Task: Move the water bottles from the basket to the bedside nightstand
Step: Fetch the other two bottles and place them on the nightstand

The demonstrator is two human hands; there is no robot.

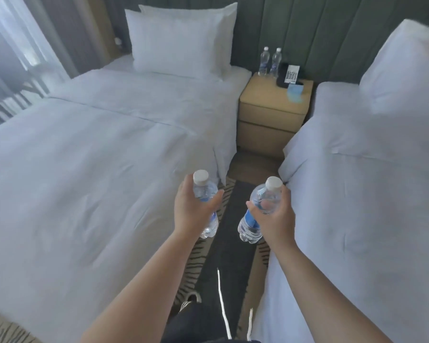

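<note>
My left hand (192,210) grips a clear water bottle (204,194) with a white cap and blue label. My right hand (276,216) holds a second, matching water bottle (252,222). Both are held upright in front of me, above the carpeted aisle between two beds. The light wooden nightstand (270,112) stands at the far end of that aisle, against the green padded wall. Two more water bottles (270,61) stand side by side on its back left corner. No basket is in view.
A black telephone (289,75) and a small blue card (295,91) sit on the nightstand's back right. White beds flank the aisle, the left bed (97,157) with pillows (178,40), the right bed (362,181) close by. A curtain (15,45) hangs far left.
</note>
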